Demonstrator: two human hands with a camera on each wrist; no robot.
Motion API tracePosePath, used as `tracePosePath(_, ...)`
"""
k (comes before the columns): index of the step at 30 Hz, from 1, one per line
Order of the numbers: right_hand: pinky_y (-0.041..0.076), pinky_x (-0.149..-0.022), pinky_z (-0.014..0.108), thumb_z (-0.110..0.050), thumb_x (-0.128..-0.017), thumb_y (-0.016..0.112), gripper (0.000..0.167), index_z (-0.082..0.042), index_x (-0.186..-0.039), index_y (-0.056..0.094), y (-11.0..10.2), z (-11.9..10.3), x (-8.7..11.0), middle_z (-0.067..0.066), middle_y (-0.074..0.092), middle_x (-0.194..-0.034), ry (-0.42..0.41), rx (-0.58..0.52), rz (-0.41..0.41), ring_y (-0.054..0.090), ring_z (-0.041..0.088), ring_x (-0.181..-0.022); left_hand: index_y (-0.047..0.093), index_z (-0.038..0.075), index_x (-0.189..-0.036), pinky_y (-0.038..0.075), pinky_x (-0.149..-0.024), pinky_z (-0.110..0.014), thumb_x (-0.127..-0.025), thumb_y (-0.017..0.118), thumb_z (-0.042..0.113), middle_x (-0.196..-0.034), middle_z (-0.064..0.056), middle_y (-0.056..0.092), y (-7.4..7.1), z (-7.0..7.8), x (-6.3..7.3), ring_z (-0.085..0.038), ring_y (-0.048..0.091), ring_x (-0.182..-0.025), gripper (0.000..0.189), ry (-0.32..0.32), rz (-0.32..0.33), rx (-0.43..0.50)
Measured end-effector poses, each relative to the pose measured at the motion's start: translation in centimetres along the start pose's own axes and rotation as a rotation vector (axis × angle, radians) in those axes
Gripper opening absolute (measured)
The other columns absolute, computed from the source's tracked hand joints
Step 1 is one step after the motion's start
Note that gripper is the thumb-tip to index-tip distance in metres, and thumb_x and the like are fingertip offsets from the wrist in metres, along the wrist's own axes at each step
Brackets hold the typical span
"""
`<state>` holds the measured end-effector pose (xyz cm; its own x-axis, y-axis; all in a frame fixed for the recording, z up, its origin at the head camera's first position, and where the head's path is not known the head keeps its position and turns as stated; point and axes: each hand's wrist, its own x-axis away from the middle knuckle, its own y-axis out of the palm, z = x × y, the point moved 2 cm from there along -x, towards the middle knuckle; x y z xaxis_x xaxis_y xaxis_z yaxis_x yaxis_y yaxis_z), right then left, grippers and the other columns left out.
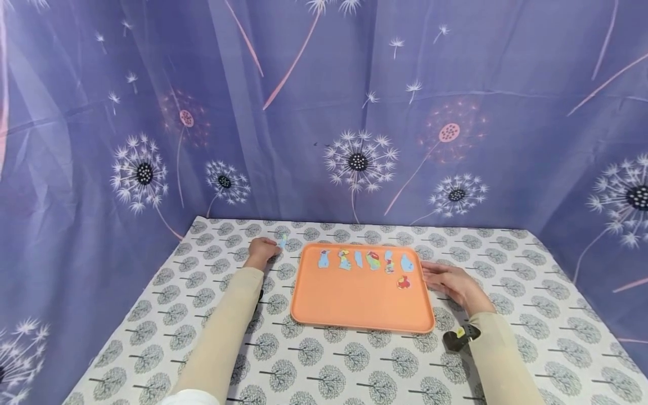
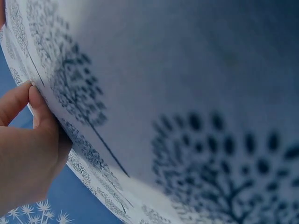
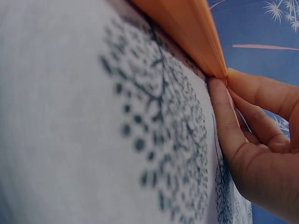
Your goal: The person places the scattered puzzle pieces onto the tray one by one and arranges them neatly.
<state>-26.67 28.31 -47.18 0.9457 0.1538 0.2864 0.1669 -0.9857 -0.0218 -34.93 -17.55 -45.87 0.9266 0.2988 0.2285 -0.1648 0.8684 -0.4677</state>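
An orange tray (image 1: 354, 304) lies on the patterned tablecloth. My right hand (image 1: 450, 283) is at its right side, thumb and fingers pinching the rim, as the right wrist view shows at the tray's edge (image 3: 205, 46). Left of the tray, my left hand (image 1: 262, 251) has thumb and forefinger together at the lower end of a small blue-green picture piece (image 1: 283, 241). The left wrist view shows those fingertips (image 2: 37, 95) low against the cloth, the piece hidden there. Several flat light-blue picture pieces (image 1: 324, 259) form a row along the tray's far side, with a red one (image 1: 403, 282) below them at the right.
The tablecloth (image 1: 354, 365) has grey tree prints and covers the whole table. A purple curtain (image 1: 304, 140) with dandelion prints hangs behind and at both sides. A black wrist device (image 1: 460, 336) sits on my right forearm.
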Motion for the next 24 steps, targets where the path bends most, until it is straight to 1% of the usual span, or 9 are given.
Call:
tracePosePath(2,0.053,-0.092,0.026,0.005,-0.089,0.061,0.064,0.009,-0.145,0.030,0.01,0.01,0.02,0.018,0.054,-0.134,0.003,-0.001,0.008,0.063,0.003,-0.095,0.065,-0.002,-0.107,0.053,-0.078,-0.042,-0.084,0.069,0.002,-0.114,-0.020,0.058,0.11,0.08,-0.01,-0.029,0.058,-0.091,0.024,0.003,0.004,-0.009)
tracePosePath(6,0.053,-0.091,0.026,0.007,-0.089,0.060,0.065,0.010,-0.145,0.028,0.02,-0.02,0.09,0.018,0.055,-0.134,-0.003,-0.011,-0.002,0.064,0.003,-0.094,0.065,-0.002,-0.103,0.053,-0.079,-0.043,-0.084,0.069,0.001,-0.115,-0.021,0.057,0.22,0.09,-0.06,-0.030,0.058,-0.092,0.020,0.008,0.012,-0.016)
tracePosePath(9,0.054,-0.091,0.026,0.008,-0.088,0.060,0.066,0.011,-0.145,0.028,0.05,-0.12,0.06,0.016,0.059,-0.129,-0.006,-0.027,-0.009,0.064,0.004,-0.094,0.064,-0.001,-0.102,0.053,-0.078,-0.042,-0.084,0.069,0.001,-0.112,-0.021,0.058,0.23,-0.02,-0.14,-0.029,0.058,-0.089,0.019,0.010,0.020,-0.023)
tracePosePath(12,0.053,-0.091,0.026,0.008,-0.088,0.059,0.065,0.011,-0.145,0.027,-0.06,-0.25,0.12,0.015,0.059,-0.129,-0.008,-0.019,-0.017,0.064,0.004,-0.094,0.064,-0.002,-0.103,0.053,-0.077,-0.042,-0.084,0.069,0.001,-0.111,-0.020,0.058,0.36,0.03,-0.24,-0.028,0.057,-0.087,0.020,0.012,0.017,-0.028)
tracePosePath(16,0.053,-0.091,0.026,0.007,-0.089,0.059,0.064,0.010,-0.145,0.027,-0.22,-0.36,0.15,0.015,0.058,-0.130,-0.002,-0.010,-0.008,0.064,0.003,-0.094,0.063,-0.003,-0.106,0.053,-0.077,-0.041,-0.085,0.067,0.000,-0.110,-0.020,0.058,0.48,0.29,-0.44,-0.027,0.056,-0.086,0.022,0.016,-0.003,-0.017)
tracePosePath(18,0.054,-0.091,0.026,0.007,-0.089,0.059,0.064,0.010,-0.145,0.028,-0.26,-0.36,0.19,0.015,0.059,-0.128,-0.003,-0.014,-0.004,0.064,0.004,-0.093,0.062,-0.002,-0.107,0.053,-0.076,-0.041,-0.085,0.067,0.000,-0.110,-0.019,0.058,0.51,0.44,-0.56,-0.026,0.056,-0.085,0.022,0.011,-0.012,-0.010)
tracePosePath(24,0.054,-0.091,0.026,0.008,-0.088,0.059,0.065,0.013,-0.144,0.027,-0.02,-0.30,0.23,0.010,0.064,-0.120,-0.020,-0.022,-0.027,0.065,0.006,-0.094,0.062,-0.002,-0.104,0.051,-0.069,-0.037,-0.084,0.066,-0.003,-0.101,-0.015,0.058,0.27,0.59,-0.45,-0.022,0.053,-0.077,0.020,-0.003,-0.008,0.007)
